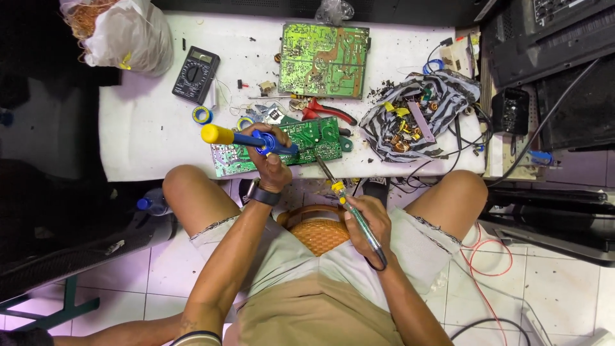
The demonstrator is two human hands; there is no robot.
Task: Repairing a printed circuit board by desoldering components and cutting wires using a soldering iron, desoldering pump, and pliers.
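My left hand (272,160) grips a blue desoldering pump with a yellow end (225,136), held level over a green circuit board (307,138) at the near edge of the white table (147,134). My right hand (368,221) holds a soldering iron (343,195) like a pen, its tip angled up to the board's near right part. A black watch sits on my left wrist. I sit with knees apart in front of the table.
A larger green board (325,59) lies further back, red-handled pliers (330,112) between the boards. A black multimeter (195,74) and a plastic bag of copper wire (122,32) sit at the left. A striped cloth heap of parts (416,115) lies right, dark equipment (551,38) beyond.
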